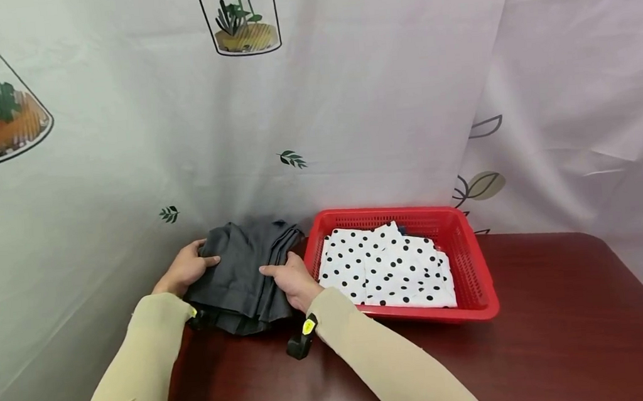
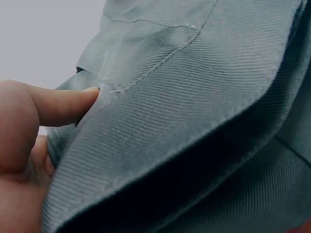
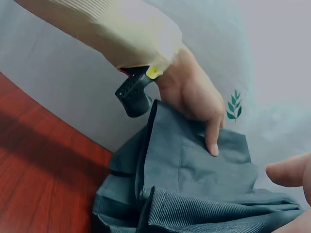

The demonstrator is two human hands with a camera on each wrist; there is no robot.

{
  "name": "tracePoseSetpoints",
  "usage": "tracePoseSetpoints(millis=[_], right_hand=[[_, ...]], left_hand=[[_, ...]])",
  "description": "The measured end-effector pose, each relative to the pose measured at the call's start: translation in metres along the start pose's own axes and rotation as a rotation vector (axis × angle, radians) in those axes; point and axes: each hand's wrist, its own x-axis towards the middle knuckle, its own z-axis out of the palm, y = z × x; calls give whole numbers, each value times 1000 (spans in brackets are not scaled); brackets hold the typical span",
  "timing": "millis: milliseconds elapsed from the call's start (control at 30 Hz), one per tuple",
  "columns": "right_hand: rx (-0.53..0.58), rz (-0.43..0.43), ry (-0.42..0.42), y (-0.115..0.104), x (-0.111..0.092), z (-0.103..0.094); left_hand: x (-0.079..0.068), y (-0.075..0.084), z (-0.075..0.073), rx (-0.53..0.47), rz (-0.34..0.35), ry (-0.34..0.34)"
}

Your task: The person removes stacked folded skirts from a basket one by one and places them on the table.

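Note:
A folded dark grey garment [image 1: 242,269] with stitched seams is at the back left of the table, between both hands. My left hand [image 1: 187,269] grips its left edge, thumb on top and the other fingers mostly hidden under the cloth. In the left wrist view, the left thumb [image 2: 68,104] presses by a seam, and the garment's layers [image 2: 194,116] gape along the near edge. My right hand [image 1: 295,279] holds the right side, where several folds bunch together. The right wrist view shows the right thumb [image 3: 289,171] over the folds, with its other fingers hidden.
Right beside the garment stands a red plastic basket [image 1: 477,270] with perforated sides. Folded white cloth with black dots [image 1: 383,268] lies inside, a bit of dark cloth behind it. The brown table [image 1: 558,320] meets a printed fabric backdrop [image 1: 370,96] at the back and left.

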Motion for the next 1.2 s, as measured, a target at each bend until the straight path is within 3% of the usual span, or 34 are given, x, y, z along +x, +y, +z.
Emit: tracePoseSetpoints(millis=[333,600,1200], right_hand=[[33,31,25,3,1,6],[-19,70,34,7,0,10],[-142,92,23,10,-2,12]], left_hand=[[1,-9,10,-16,-7,-15],[4,-11,15,26,-27,6],[15,-33,26,100,-50,66]])
